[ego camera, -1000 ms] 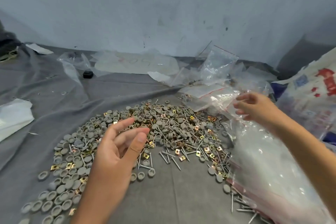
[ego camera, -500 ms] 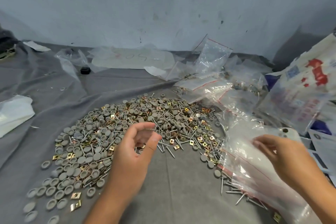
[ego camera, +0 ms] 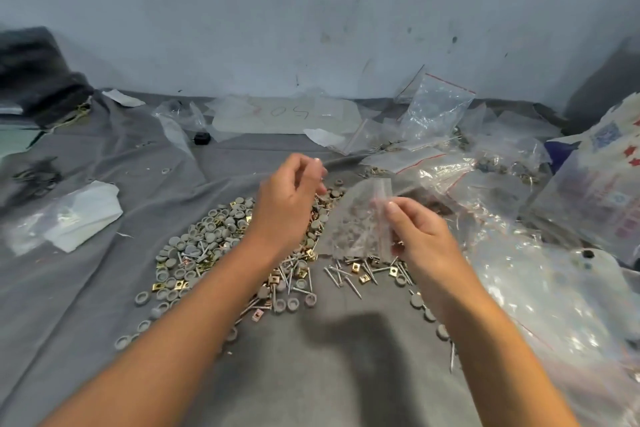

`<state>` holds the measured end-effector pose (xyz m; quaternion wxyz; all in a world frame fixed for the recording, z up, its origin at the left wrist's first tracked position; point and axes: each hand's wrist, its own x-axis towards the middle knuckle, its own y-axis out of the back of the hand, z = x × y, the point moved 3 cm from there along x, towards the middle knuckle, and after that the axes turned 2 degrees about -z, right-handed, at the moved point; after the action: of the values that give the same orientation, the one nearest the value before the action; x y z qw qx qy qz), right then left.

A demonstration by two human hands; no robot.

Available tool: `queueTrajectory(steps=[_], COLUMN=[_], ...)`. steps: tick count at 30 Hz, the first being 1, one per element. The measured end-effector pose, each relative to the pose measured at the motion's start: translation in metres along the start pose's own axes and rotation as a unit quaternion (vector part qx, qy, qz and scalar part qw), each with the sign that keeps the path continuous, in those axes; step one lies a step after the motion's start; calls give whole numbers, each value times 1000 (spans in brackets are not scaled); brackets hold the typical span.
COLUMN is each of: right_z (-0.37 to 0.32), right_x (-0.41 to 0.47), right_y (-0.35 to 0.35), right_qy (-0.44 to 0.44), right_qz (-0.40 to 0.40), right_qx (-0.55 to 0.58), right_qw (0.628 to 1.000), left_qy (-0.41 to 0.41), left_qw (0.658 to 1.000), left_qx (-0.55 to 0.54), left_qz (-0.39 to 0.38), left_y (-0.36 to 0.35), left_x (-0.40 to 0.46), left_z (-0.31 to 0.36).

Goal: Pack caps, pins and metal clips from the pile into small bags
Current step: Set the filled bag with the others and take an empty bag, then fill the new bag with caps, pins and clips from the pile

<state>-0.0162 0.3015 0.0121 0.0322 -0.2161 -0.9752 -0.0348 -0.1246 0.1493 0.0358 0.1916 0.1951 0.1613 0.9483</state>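
The right hand [ego camera: 420,236] pinched a small clear zip bag [ego camera: 356,222] by its edge, holding it up above the pile [ego camera: 214,246] of grey caps, pins and brass clips on the grey cloth [ego camera: 329,367]. Just left of the bag, the left hand [ego camera: 289,199] hovered with fingers loosely curled; whether it held anything could not be told. More clear bags [ego camera: 540,288] lay right of the right hand.

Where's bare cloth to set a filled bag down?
Bare cloth lies near the person, between the forearms, below the pile. More lies left of the pile, up to the white wrapper. Right of the right hand, which holds a small bag, loose bags crowd the cloth.
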Motion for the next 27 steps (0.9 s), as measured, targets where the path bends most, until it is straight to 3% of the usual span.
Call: queueTrajectory(steps=[4, 12, 14, 18, 20, 27], right_z=[19, 29, 31, 35, 38, 38], right_x=[-2, -16, -17, -15, -14, -14], right_y=[-29, -52, -54, -55, -56, -59], right_qy=[-25, 17, 8, -45, -65, -28], right_qz=[-12, -59, -55, -53, -40, -26], right_qx=[82, 91, 68, 60, 57, -43], right_qw=[996, 994, 996, 996, 995, 998], left_qy=[40, 76, 87, 131, 134, 174], left_qw=[999, 991, 992, 979, 980, 964], left_qx=[4, -33, -49, -147, -128, -195], left_qz=[32, 102, 81, -52, -74, 47], left_y=[3, -9, -8, -3, 1, -2], left_x=[-30, -82, -83, -72, -63, -77], left_z=[-1, -14, -19, -30, -34, -45])
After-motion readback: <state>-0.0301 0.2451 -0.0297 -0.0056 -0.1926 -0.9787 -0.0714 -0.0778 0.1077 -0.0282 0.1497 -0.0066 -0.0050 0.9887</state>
